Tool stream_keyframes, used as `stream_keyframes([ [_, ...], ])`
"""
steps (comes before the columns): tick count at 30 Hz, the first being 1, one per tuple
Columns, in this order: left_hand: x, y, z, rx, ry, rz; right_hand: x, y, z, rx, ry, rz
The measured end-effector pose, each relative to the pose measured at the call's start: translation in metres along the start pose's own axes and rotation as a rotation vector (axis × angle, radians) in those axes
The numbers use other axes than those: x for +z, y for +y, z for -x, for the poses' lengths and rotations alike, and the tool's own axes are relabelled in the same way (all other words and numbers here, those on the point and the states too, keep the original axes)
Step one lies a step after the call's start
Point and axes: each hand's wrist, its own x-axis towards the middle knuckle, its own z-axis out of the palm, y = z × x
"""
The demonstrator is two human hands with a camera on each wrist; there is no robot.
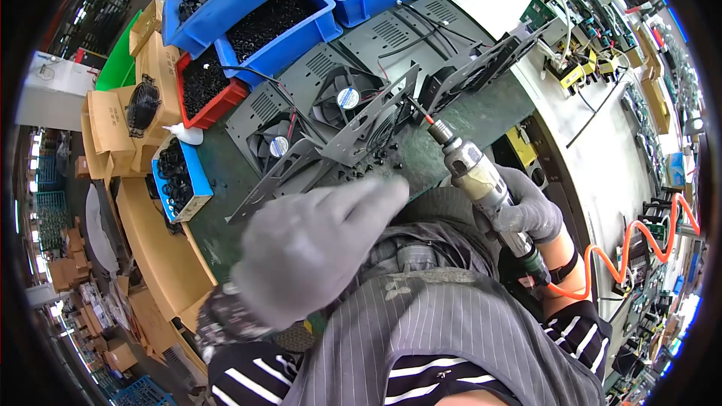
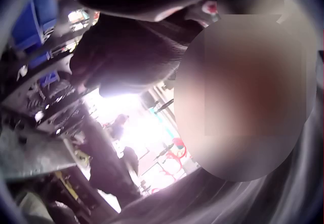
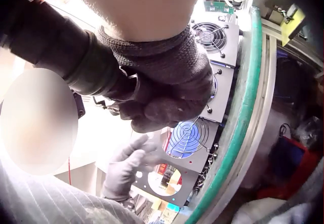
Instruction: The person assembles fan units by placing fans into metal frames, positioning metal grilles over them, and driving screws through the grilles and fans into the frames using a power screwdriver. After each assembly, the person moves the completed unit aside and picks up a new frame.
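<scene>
My right hand, in a grey glove, grips a silver air screwdriver whose bit points up toward the metal panels. An orange coiled hose runs from its rear end. Above my lap hovers my gloved left hand, motion-blurred, its fingers extended toward the right with nothing seen in them. Ahead of both hands stand dark metal panels with black cooling fans. Loose black screws lie near them on the green mat. In the right wrist view, wire fan guards show on the panels.
Blue bins of small black parts stand at the back, with a red bin beside them. A small blue box and a white bottle sit at left. Circuit boards with wires lie on the white bench at right.
</scene>
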Motion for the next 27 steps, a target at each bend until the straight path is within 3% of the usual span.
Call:
stream_keyframes([
  [2,-0.046,-0.006,0.002,0.063,-0.003,0.057,-0.001,0.001,-0.002,0.032,0.001,0.015],
  [4,-0.080,-0.033,0.002,-0.072,-0.028,0.357,0.001,0.003,-0.002,0.033,0.033,0.012],
  [6,-0.082,-0.070,-0.012,-0.027,0.063,0.242,0.002,0.006,-0.002,0.033,0.064,0.008],
  [9,-0.037,-0.126,-0.026,0.136,0.011,0.146,0.005,0.010,0.000,0.064,0.098,-0.014],
  [14,0.028,-0.145,-0.052,0.316,-0.275,-0.145,0.015,0.008,0.000,0.057,0.201,-0.016],
  [17,0.054,-0.143,-0.059,0.257,-0.349,-0.319,0.014,0.006,0.005,0.101,0.166,-0.061],
  [18,0.057,-0.145,-0.060,0.256,-0.345,-0.306,0.014,0.003,0.005,0.111,0.174,-0.055],
  [20,0.057,-0.148,-0.061,0.443,-0.140,-0.357,0.014,-0.001,0.007,0.158,0.120,-0.071],
  [22,0.040,-0.142,-0.064,0.351,-0.202,-0.284,0.018,-0.005,0.005,0.174,0.144,-0.087],
  [24,0.033,-0.144,-0.068,-0.150,-0.033,0.447,0.016,-0.007,0.005,0.178,0.101,-0.068],
  [25,0.033,-0.149,-0.070,-0.426,-0.142,0.940,0.016,-0.008,0.005,0.189,0.108,-0.034],
  [26,0.033,-0.149,-0.072,-0.568,-0.227,1.088,0.015,-0.009,0.006,0.194,0.118,-0.024],
  [27,0.025,-0.145,-0.076,-0.585,-0.310,1.075,0.015,-0.012,0.007,0.207,0.111,-0.001],
])
